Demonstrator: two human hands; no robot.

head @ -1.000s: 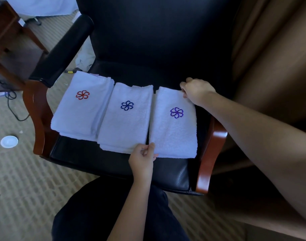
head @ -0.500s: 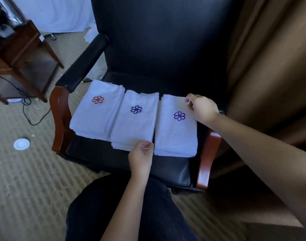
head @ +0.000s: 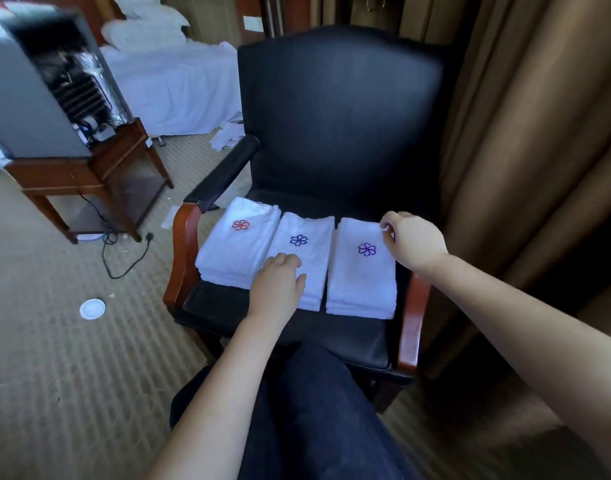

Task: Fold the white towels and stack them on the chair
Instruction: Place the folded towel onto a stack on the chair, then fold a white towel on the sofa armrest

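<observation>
Three folded white towels lie side by side on the black chair seat [head: 335, 336]. The left towel [head: 233, 252] has a red flower, the middle towel [head: 309, 265] a blue one, the right towel [head: 361, 282] a purple one. My left hand [head: 278, 284] rests on the middle towel's front left part with bent fingers and the thumb lying on top; the fingertips are hidden. My right hand [head: 413, 242] pinches the far right corner of the right towel.
The chair has wooden arms, left [head: 181, 254] and right [head: 411, 327], and a tall black back. A brown curtain [head: 526, 168] hangs close on the right. A wooden side table [head: 89, 178], a cable [head: 124, 258] and a white lid [head: 92, 309] are on the carpet at left.
My left hand let go of the middle towel's front edge and moved up onto that towel. My right hand stays at the right towel's far corner. The camera pulled back and up.
</observation>
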